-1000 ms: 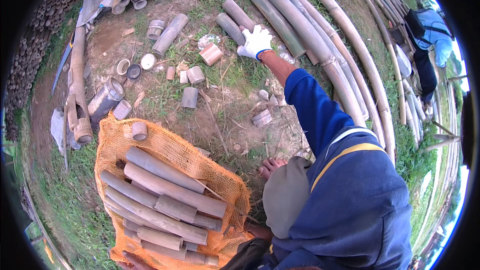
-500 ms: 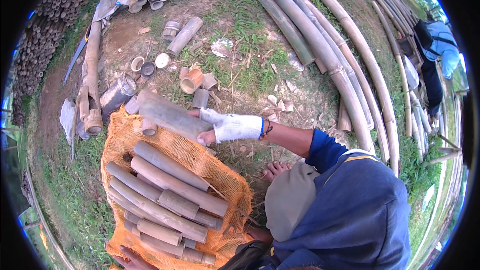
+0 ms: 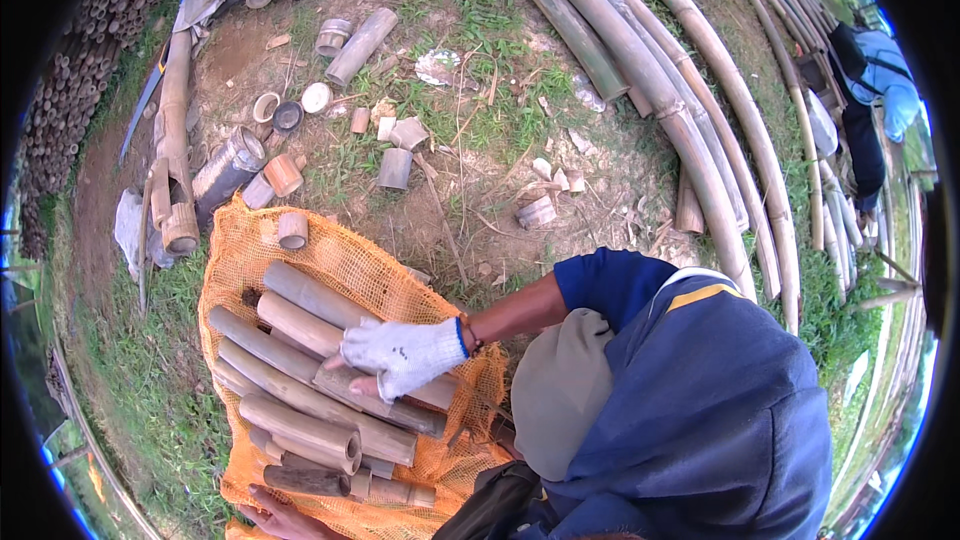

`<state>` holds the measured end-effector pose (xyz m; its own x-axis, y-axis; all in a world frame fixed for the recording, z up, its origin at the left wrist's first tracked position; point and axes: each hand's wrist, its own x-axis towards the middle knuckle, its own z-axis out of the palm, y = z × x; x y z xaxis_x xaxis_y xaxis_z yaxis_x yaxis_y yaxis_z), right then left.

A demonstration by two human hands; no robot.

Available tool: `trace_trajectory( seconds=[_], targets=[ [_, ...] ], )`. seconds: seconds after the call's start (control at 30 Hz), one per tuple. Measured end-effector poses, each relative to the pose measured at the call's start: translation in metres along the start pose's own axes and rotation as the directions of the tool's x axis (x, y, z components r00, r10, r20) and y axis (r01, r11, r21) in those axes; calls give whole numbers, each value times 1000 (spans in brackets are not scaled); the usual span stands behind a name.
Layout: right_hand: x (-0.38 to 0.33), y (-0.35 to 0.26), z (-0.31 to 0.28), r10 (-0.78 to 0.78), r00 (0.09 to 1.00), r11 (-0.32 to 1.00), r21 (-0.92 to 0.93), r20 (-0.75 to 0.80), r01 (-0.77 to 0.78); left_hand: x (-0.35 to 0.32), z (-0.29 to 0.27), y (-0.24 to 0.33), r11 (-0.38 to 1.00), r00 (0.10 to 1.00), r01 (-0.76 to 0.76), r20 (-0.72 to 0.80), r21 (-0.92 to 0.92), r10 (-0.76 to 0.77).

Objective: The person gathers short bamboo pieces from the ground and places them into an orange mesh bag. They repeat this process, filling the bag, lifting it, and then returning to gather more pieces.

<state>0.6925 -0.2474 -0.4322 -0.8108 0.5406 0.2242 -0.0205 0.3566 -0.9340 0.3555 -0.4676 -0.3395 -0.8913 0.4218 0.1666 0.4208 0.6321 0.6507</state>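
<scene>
My right hand (image 3: 400, 355), in a white glove with bare fingertips, is down on the pile of bamboo. Its fingers and thumb are closed round a short bamboo piece (image 3: 340, 380), partly hidden under the glove. Longer bamboo tubes (image 3: 315, 395) lie side by side about it on an orange mesh sack (image 3: 235, 255). At the lower edge, my bare left hand (image 3: 285, 517) rests by the sack's near side, fingers apart, partly cut off by the picture. Closest to it lies a dark short tube (image 3: 308, 480).
Offcuts (image 3: 395, 168) and a jar-like container (image 3: 230, 165) sit beyond the sack. Long bamboo poles (image 3: 690, 170) curve along the right. Stacked bamboo (image 3: 70, 90) fills the far left, near a saw (image 3: 145, 105). Another person (image 3: 880, 90) is at the far right.
My right hand has let go of a wide bamboo tube and come down nearer, onto the pile. A larger tube now lies on the pile's near part, and an orange-brown offcut sits farther left.
</scene>
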Motion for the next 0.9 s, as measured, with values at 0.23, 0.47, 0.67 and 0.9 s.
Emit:
trace_trajectory(
  seconds=[0.23, 0.47, 0.67, 0.9],
  targets=[
    [-183, 165, -264, 187, -43, 700, 164, -981, -695, -10, -13, 14, 996, 999, -44, -26, 82, 46],
    [-376, 184, -341, 492, -403, 726, 619, -772, -300, 26, -2, -42, 960, 962, -265, 47, -84, 270],
    [-337, 156, -343, 564, -396, 731, 661, -725, -169, 28, -9, -27, 737, 795, -563, 1, 375, 607],
    [-199, 76, -292, 531, 155, 843, 501, -833, -194, -5, 2, 27, 955, 953, -291, -64, 62, 295]
  ],
)
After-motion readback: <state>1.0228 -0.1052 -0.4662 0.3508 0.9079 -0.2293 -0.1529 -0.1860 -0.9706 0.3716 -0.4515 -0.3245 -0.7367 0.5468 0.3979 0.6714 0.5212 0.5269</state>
